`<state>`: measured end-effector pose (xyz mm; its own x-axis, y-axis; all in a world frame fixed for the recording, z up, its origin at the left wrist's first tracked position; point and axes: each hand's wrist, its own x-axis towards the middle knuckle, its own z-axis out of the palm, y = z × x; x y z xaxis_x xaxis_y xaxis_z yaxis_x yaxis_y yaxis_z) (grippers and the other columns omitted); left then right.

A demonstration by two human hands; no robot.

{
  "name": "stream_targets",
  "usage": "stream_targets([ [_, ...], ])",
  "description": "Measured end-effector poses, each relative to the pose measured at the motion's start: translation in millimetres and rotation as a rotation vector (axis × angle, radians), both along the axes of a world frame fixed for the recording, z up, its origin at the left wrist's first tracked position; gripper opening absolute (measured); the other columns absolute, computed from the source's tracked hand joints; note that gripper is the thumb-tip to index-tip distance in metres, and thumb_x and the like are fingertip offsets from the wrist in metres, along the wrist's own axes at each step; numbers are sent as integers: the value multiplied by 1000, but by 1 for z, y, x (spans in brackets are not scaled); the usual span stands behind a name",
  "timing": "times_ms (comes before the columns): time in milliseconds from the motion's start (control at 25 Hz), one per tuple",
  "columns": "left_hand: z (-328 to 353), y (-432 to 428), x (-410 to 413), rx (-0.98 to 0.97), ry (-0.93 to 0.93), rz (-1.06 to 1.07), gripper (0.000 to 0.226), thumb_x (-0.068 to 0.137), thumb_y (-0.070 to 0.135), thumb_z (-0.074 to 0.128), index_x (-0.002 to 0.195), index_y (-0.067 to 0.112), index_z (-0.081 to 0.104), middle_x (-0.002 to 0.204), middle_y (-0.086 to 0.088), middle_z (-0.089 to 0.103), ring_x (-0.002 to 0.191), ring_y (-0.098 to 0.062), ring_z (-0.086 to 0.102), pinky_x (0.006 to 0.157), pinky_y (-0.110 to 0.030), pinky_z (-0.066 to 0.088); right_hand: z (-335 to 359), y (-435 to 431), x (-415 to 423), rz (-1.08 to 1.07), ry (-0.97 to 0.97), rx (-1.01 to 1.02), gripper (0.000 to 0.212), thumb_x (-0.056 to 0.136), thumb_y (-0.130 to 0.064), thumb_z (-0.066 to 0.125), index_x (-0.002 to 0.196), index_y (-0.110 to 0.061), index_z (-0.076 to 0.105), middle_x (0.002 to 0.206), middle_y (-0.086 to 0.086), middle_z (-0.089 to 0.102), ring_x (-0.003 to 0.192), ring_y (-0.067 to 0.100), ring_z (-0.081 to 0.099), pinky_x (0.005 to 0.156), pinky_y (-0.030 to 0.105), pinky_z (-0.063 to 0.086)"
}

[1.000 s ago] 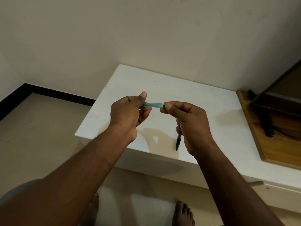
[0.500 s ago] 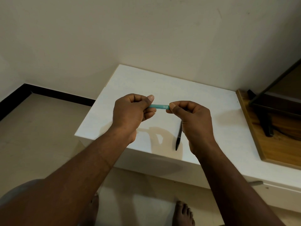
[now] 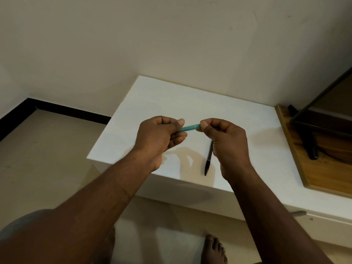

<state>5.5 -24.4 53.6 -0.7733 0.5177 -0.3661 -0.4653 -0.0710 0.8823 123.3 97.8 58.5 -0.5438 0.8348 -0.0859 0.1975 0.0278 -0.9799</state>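
A slim teal pen (image 3: 190, 128) hangs in the air above the white table (image 3: 171, 103), held at both ends. My left hand (image 3: 160, 136) grips its left part with thumb on top and fingers curled under. My right hand (image 3: 224, 138) pinches its right end between thumb and forefinger. Most of the teal pen's length is hidden inside my left fist. A black pen (image 3: 208, 161) lies on the table below my right hand, its upper part hidden by that hand.
The table stands against a cream wall, its near edge just past my wrists. A wooden board (image 3: 323, 168) with a black stand (image 3: 310, 145) on it lies at the right. My bare foot (image 3: 214, 248) rests on the tiled floor below.
Both hands have drifted slightly right and apart, so more of the teal pen shows between them. More of the black pen on the table is visible than a second ago.
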Motion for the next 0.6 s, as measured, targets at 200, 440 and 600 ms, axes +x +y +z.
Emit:
stream_targets([
  [200, 0, 0, -1, 6, -12, 2, 15, 85, 15, 83, 93, 6, 75, 74, -7, 79, 69, -19, 78, 61, -23, 60, 0, 1, 0, 22, 10, -52, 7, 97, -23, 76, 97, -22, 83, 89, -10, 83, 68, -17, 64, 73, 27, 44],
  [440, 3, -1, 1, -22, 36, -50, 17, 88, 19, 80, 98, 7, 74, 76, -8, 80, 72, -20, 79, 62, -24, 61, -2, 4, 0, 16, 18, -65, 7, 97, -22, 77, 97, -21, 84, 89, -7, 84, 59, -13, 62, 70, 26, 41],
  [600, 6, 0, 2, -117, 289, -212, 12, 93, 25, 75, 99, 15, 77, 86, -3, 81, 75, -22, 79, 67, -27, 64, -1, 9, 0, -22, 28, -21, 6, 96, -19, 78, 96, -20, 84, 91, -2, 84, 49, -8, 56, 62, 20, 39],
])
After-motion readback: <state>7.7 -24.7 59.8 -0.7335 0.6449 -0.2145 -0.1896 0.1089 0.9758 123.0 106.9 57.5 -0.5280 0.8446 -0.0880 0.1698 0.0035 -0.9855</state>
